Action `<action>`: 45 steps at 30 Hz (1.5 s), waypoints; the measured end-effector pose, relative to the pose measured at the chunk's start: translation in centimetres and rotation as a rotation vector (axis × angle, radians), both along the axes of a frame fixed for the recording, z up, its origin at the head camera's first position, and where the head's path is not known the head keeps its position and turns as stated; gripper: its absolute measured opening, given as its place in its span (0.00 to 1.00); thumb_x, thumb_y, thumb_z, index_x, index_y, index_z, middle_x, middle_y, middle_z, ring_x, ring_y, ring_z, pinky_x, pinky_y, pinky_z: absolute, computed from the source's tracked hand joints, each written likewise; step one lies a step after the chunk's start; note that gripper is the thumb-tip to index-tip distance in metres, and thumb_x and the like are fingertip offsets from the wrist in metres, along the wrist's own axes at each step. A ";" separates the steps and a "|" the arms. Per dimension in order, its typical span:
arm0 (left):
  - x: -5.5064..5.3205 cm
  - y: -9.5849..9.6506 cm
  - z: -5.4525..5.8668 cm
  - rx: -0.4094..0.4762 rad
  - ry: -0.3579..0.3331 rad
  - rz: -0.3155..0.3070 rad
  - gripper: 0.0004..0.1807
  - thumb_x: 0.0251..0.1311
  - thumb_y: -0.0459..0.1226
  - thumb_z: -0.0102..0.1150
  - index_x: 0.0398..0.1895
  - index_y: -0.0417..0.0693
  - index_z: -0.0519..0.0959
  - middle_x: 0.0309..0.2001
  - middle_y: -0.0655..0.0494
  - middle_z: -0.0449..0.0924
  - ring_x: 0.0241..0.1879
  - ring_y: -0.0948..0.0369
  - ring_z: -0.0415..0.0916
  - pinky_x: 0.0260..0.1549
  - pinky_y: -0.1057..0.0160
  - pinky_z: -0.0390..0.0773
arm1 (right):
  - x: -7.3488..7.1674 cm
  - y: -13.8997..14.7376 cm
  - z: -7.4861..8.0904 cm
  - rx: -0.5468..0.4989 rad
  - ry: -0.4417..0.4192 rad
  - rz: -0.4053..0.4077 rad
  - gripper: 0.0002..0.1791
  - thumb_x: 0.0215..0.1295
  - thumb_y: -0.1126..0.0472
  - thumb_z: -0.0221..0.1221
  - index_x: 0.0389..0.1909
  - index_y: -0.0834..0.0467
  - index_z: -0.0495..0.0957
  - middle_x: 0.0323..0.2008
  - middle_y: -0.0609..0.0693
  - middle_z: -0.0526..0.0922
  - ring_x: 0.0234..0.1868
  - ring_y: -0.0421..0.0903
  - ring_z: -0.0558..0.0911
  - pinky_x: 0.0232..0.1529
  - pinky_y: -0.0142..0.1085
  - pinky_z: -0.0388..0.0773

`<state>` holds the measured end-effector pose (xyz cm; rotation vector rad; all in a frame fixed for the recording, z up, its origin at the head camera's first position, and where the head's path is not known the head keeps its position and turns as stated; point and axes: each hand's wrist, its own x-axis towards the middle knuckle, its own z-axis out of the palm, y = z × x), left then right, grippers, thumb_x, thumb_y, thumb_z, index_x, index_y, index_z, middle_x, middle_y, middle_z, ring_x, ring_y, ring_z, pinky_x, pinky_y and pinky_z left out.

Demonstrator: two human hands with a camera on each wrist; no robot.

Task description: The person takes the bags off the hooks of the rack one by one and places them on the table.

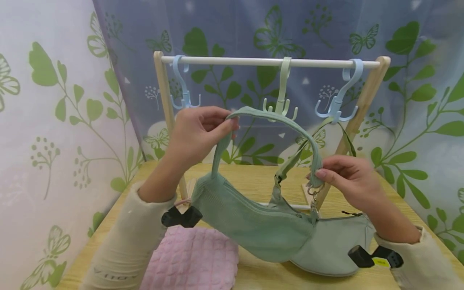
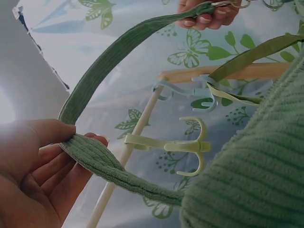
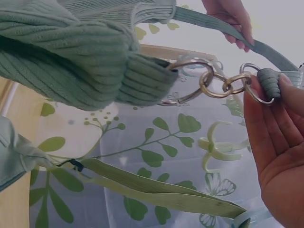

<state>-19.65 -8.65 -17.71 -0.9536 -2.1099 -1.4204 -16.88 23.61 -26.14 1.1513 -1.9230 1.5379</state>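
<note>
A green corduroy shoulder bag (image 1: 253,225) hangs in the air from its strap, in front of the rack. My left hand (image 1: 203,135) pinches the upper left of the strap (image 2: 109,57) between thumb and fingers. With thumb and fingers my right hand (image 1: 349,179) pinches the strap's other end, just above the metal ring and chain (image 3: 218,85). Behind the strap's arch a pale green hook (image 1: 281,92) hangs on the rail. A grey-green bag (image 1: 337,245) hangs by its strap from the right blue hook (image 1: 338,98), partly covered by the corduroy bag.
The wooden rack with a white rail (image 1: 232,61) stands on a wood-grain table (image 1: 250,274). Another blue hook (image 1: 184,86) hangs at the rail's left. A pink quilted item (image 1: 195,257) lies at the front left. Leaf-patterned curtains (image 1: 72,100) surround the table.
</note>
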 end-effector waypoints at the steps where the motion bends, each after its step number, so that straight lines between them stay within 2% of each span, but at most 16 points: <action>1: 0.0 -0.1 -0.1 -0.001 0.001 -0.008 0.07 0.63 0.30 0.61 0.40 0.35 0.84 0.33 0.47 0.87 0.31 0.61 0.85 0.34 0.68 0.81 | 0.1 0.1 0.2 -0.007 0.008 -0.031 0.09 0.63 0.74 0.60 0.38 0.61 0.84 0.32 0.45 0.87 0.28 0.36 0.84 0.29 0.22 0.76; 4: 0.0 -0.2 -0.3 0.003 -0.016 -0.033 0.07 0.63 0.29 0.61 0.40 0.34 0.84 0.33 0.46 0.86 0.30 0.61 0.85 0.34 0.68 0.81 | 0.5 0.3 0.7 -0.021 0.029 -0.133 0.06 0.62 0.70 0.63 0.36 0.57 0.85 0.28 0.43 0.86 0.24 0.33 0.80 0.23 0.22 0.71; 6: 0.1 -0.3 -0.5 -0.007 -0.027 -0.043 0.07 0.63 0.29 0.60 0.40 0.33 0.84 0.33 0.46 0.86 0.30 0.61 0.85 0.34 0.68 0.81 | 0.6 0.4 1.0 -0.031 0.036 -0.159 0.05 0.62 0.68 0.63 0.35 0.56 0.85 0.27 0.42 0.86 0.23 0.33 0.79 0.23 0.23 0.70; 13: 0.7 -1.0 -1.7 -0.055 -0.091 -0.044 0.07 0.63 0.32 0.62 0.40 0.38 0.85 0.33 0.49 0.86 0.31 0.62 0.84 0.30 0.67 0.79 | 0.9 0.7 1.5 -0.038 0.050 -0.176 0.06 0.63 0.69 0.63 0.36 0.57 0.85 0.27 0.43 0.85 0.22 0.33 0.78 0.22 0.23 0.69; 19: 0.9 -2.1 -2.5 -0.036 -0.190 -0.078 0.06 0.64 0.33 0.61 0.40 0.40 0.85 0.31 0.50 0.86 0.28 0.60 0.83 0.24 0.65 0.78 | 0.9 0.8 1.6 -0.065 0.038 -0.174 0.06 0.62 0.69 0.63 0.36 0.58 0.85 0.28 0.43 0.86 0.23 0.33 0.79 0.23 0.23 0.70; 26: 1.9 -2.8 -2.7 -0.037 -0.328 -0.113 0.09 0.63 0.34 0.62 0.43 0.40 0.84 0.33 0.52 0.87 0.32 0.57 0.85 0.28 0.57 0.83 | 1.0 0.7 1.6 -0.129 -0.058 -0.162 0.08 0.63 0.72 0.61 0.37 0.57 0.85 0.28 0.44 0.86 0.27 0.34 0.81 0.29 0.21 0.74; 34: 2.8 -3.6 -3.3 -0.043 -0.378 -0.163 0.09 0.63 0.34 0.63 0.44 0.39 0.84 0.35 0.51 0.87 0.34 0.54 0.86 0.30 0.56 0.84 | 1.2 0.7 1.5 -0.146 -0.077 -0.107 0.09 0.64 0.74 0.59 0.37 0.60 0.85 0.29 0.46 0.86 0.28 0.35 0.83 0.31 0.22 0.76; 38: 3.8 -4.1 -3.6 -0.026 -0.430 -0.172 0.10 0.63 0.35 0.63 0.44 0.38 0.83 0.35 0.49 0.87 0.34 0.54 0.86 0.30 0.55 0.84 | 1.5 0.4 1.5 -0.158 -0.096 0.031 0.12 0.65 0.79 0.54 0.40 0.66 0.83 0.32 0.51 0.87 0.30 0.40 0.85 0.35 0.26 0.79; 41: 4.5 -4.5 -3.9 -0.005 -0.478 -0.172 0.12 0.62 0.35 0.63 0.45 0.35 0.83 0.35 0.48 0.87 0.34 0.53 0.86 0.28 0.56 0.83 | 1.7 0.1 1.3 -0.164 -0.106 0.169 0.12 0.66 0.81 0.51 0.42 0.70 0.81 0.34 0.55 0.87 0.33 0.44 0.86 0.37 0.29 0.81; 45: 5.2 -5.0 -4.4 -0.014 -0.497 -0.168 0.14 0.62 0.35 0.64 0.46 0.33 0.82 0.34 0.50 0.87 0.32 0.56 0.86 0.23 0.61 0.82 | 2.1 0.1 1.1 -0.143 -0.128 0.223 0.12 0.67 0.79 0.50 0.43 0.69 0.81 0.35 0.54 0.87 0.34 0.45 0.86 0.37 0.31 0.81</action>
